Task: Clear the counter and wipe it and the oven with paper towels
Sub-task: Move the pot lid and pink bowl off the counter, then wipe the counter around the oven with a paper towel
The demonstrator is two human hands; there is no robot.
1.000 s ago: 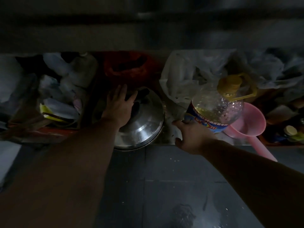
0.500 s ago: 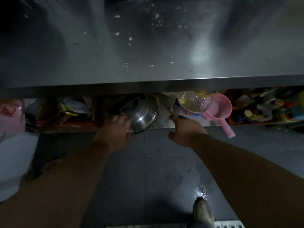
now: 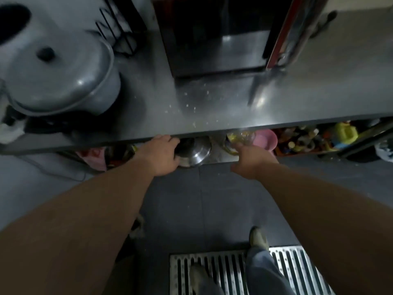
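Beneath the front edge of the steel counter (image 3: 212, 107), we saw both hands reaching onto the lower shelf. The left hand (image 3: 158, 156) lay on a steel pot lid (image 3: 196, 151), fingers curled at its rim. The right hand (image 3: 251, 160) gripped the base of an oil bottle (image 3: 240, 138), just beside a pink scoop (image 3: 266, 140). On the counter stood the oven (image 3: 214, 33), door open, crumbs (image 3: 191, 103) scattered before it, a lidded pot (image 3: 61, 69) to its left.

Counter (image 3: 287, 99) brushed metal w/ sheen, pot lid (image 3: 196, 151) glossy steel, bottle (image 3: 240, 138) prob. clear plastic, scoop (image 3: 266, 140) matt pink plastic.
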